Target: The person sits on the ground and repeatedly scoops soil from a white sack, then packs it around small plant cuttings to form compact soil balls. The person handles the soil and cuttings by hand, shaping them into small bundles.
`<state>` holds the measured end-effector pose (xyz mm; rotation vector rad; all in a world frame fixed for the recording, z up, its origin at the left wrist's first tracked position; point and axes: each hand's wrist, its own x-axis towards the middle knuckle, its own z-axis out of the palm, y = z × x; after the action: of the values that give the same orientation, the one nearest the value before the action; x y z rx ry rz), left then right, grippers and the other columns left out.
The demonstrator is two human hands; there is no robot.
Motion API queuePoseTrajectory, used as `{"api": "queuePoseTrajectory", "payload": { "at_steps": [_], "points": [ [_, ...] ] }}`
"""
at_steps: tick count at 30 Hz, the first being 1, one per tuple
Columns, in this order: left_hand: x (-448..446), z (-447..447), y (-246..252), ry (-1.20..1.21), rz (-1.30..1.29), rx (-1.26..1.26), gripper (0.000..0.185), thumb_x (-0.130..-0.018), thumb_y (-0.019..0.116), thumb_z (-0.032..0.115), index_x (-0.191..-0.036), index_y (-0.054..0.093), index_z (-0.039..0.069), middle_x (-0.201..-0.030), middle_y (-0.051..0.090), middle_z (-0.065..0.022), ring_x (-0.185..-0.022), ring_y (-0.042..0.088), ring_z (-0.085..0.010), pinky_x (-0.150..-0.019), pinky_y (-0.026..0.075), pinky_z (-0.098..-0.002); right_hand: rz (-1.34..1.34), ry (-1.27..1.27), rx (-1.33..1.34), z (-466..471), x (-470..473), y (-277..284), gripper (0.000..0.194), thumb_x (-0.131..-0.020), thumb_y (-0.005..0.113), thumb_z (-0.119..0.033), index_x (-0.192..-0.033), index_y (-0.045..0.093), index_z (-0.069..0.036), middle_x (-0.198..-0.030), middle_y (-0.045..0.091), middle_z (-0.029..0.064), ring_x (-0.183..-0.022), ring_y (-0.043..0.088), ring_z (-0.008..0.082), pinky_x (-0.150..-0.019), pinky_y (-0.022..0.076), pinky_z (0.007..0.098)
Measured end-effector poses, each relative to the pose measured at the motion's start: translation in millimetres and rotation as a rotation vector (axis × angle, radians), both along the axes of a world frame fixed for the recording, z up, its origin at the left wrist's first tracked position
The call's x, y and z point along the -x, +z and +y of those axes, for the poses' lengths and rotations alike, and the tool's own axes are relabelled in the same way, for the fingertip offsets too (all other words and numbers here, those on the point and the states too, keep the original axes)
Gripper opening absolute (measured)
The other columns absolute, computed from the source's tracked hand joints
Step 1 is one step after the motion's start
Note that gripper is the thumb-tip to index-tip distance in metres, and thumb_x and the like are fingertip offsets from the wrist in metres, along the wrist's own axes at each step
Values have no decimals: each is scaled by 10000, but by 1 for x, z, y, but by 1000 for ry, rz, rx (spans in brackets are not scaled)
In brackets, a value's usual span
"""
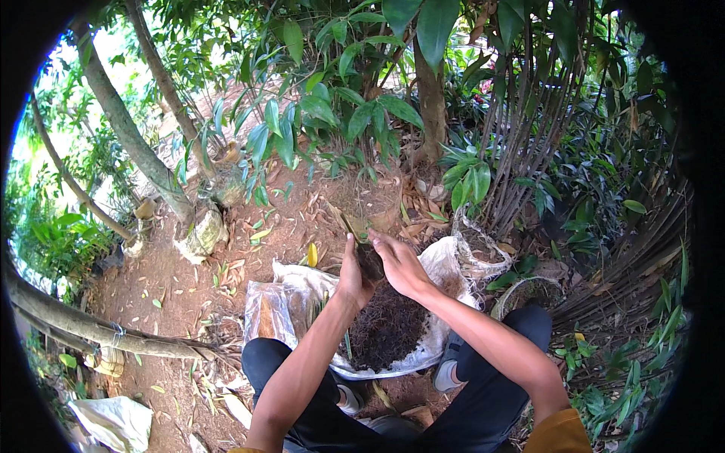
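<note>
Between my two hands is a dark clump of soil, with a small green sprig and a thin brown strip at its top. My left hand cups the clump from the left. My right hand lies against its upper right side, fingers extended. Below them, dark fibrous soil fills an opened white woven sack on the ground between my legs. A clear plastic bag rests at the sack's left side, near my knee. The far side of the clump is hidden.
A long wooden pole runs low across the left. Root balls wrapped in sacking stand at the tree bases. Dense stems rise at the right, and leafy branches hang ahead. A white sheet lies at lower left.
</note>
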<state>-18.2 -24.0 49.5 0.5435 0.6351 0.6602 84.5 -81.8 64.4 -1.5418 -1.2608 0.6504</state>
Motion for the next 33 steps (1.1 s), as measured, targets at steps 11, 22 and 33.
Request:
{"api": "queuePoseTrajectory", "payload": {
  "at_steps": [11,22,33],
  "points": [
    [7,9,-14,130,25,84,390,-962,475,468,-823,502,105,-670,504,-22,-575,516,-155,-518,443,-301,467,-140,-110,-1,-23,18,375,-1036,381,-316,-968,609,-27,-813,615,48,-587,578,102,-482,404,225],
    [0,2,-1,26,-195,34,310,-942,523,389,-941,546,81,-828,603,-64,-752,597,-176,-712,531,-306,948,-227,181,-1,-42,-6,491,-1018,286,-462,-1010,616,-99,-832,639,15,-675,583,118,-627,459,291],
    [0,-3,5,-10,-165,76,216,-925,579,327,-888,515,124,-737,522,2,-569,502,-124,-495,454,-250,980,-243,215,-3,-46,-8,569,-1024,208,-477,-1031,608,-73,-880,645,50,-713,583,141,-657,464,309]
  ]
}}
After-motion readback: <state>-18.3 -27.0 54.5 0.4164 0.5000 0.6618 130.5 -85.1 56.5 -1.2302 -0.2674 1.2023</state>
